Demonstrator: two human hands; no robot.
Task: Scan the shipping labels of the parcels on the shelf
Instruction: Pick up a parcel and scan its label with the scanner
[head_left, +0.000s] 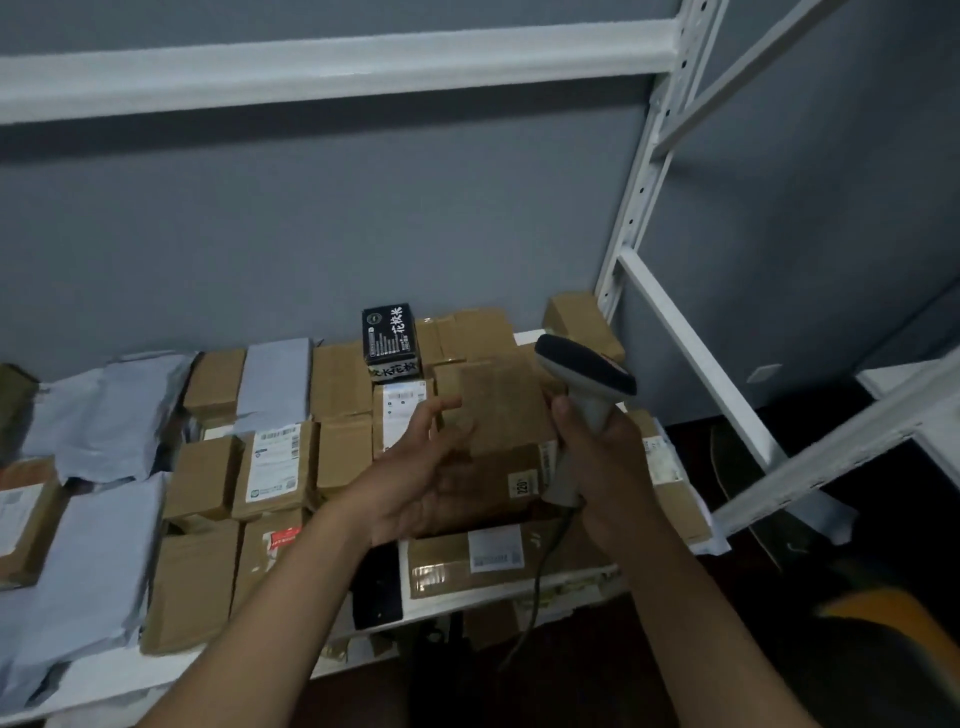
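**Person holding a scanner and a cardboard parcel over a packed shelf**

Seen from a head-worn camera, two bare arms reach forward over a white metal shelf (519, 605) crowded with parcels. The right hand (605, 467) has its fingers wrapped around the grip of a grey handheld scanner (584, 395), whose dark head points up and to the left; a cable hangs from its base. The left hand (415, 478) is palm up with fingers spread and loosely bent, supporting a plain brown cardboard parcel (501, 405) held just left of the scanner. The side of the parcel facing the camera is blurred. Below lie brown boxes, several with white shipping labels, and grey plastic mailer bags (98, 519) at the left. A small black box (389, 335) stands upright at the back against a grey wall.
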